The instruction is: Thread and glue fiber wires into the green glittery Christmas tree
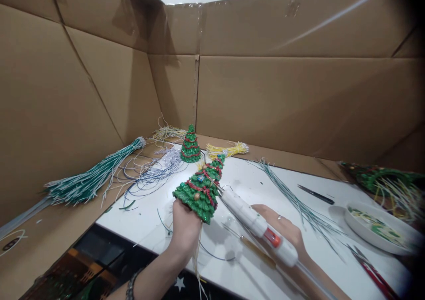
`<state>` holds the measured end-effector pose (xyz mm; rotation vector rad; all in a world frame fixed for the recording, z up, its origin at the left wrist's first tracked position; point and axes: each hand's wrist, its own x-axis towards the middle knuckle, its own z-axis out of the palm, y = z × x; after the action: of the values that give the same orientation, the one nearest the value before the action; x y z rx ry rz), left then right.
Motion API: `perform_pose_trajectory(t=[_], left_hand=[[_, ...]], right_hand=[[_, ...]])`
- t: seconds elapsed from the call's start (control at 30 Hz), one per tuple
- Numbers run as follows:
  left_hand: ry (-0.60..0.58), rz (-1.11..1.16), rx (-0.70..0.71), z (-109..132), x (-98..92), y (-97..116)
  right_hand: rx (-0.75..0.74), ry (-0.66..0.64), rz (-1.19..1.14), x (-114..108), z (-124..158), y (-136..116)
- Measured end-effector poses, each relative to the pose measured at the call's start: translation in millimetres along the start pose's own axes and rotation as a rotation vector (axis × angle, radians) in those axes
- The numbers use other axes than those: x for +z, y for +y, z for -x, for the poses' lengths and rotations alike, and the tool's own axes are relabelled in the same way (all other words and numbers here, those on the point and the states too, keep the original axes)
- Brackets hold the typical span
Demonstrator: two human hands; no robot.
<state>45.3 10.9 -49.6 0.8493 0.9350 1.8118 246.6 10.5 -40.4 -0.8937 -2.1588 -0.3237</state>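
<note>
Plainly, hands (185,224) (287,229) hold tree (204,194) and tool (250,216) (star (179,283) below).

You see a red-handled tool (371,271) nearer you than the white dish (361,232), a slim dark tool (318,195) left of the dish, and cardboard walling (312,96) behind it.

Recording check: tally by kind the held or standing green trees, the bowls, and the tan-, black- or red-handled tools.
Trees: 2 (held tree, standing tree)
Bowls: 1 (white bowl)
Tools: 3 (tan-handled tool, black-handled tool, red-handled tool)
Total: 6
</note>
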Motion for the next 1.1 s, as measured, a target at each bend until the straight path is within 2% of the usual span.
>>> perform_pose_trajectory(t=[0.43,0.77,0.87,1.0,1.1], left_hand=[[0.017,-0.040,-0.023,2,1.3,4],[0.021,-0.001,-0.014,0,0.9,4],[0.026,0.040,-0.031,0,1.5,4],[0.016,0.059,-0.022,-1,1.2,4],[0.014,0.045,-0.022,0,0.7,5]], right_hand=[[0.044,-0.045,0.005,3,5,0],[0.113,0.035,-0.096,4,10,1],[0.240,0.031,-0.226,2,9,7],[0.554,0.044,-0.398,4,2,13],[0.763,0.058,-0.436,7,-4,18]])
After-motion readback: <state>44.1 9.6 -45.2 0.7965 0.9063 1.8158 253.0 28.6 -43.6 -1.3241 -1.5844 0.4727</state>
